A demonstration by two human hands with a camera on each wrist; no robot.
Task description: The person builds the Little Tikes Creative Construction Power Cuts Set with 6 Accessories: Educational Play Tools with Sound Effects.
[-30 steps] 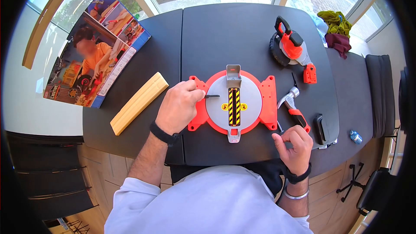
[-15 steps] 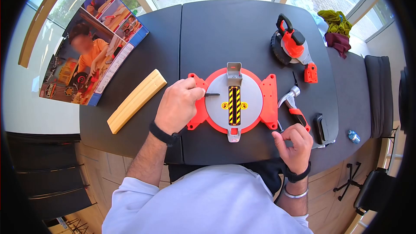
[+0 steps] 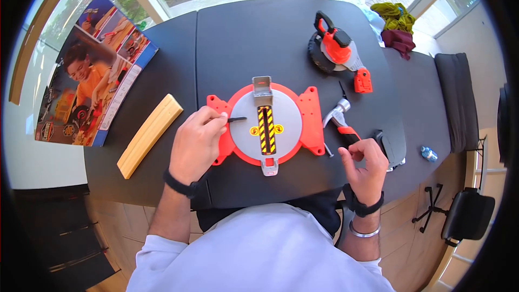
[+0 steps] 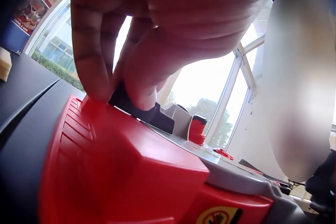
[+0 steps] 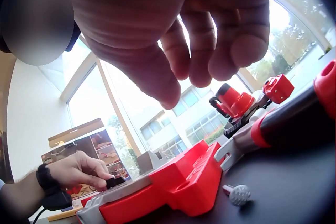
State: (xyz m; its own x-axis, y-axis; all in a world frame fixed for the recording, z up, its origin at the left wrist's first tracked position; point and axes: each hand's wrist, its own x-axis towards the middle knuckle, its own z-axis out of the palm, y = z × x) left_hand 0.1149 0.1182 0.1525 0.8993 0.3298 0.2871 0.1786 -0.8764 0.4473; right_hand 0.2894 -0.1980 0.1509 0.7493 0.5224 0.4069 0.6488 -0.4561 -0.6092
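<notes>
The head view's scene has slid left, and the right grip [image 3: 368, 166] now hides the toy claw hammer's [image 3: 346, 130] handle end.

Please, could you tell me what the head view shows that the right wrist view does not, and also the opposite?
Only the head view shows the small bottle, the crumpled cloths and the black-and-yellow striped strip.

Only the right wrist view shows a building outside the window.

Both show the left hand pinching a black piece at the red-and-grey base, the right hand, the hammer and the printed box.
</notes>
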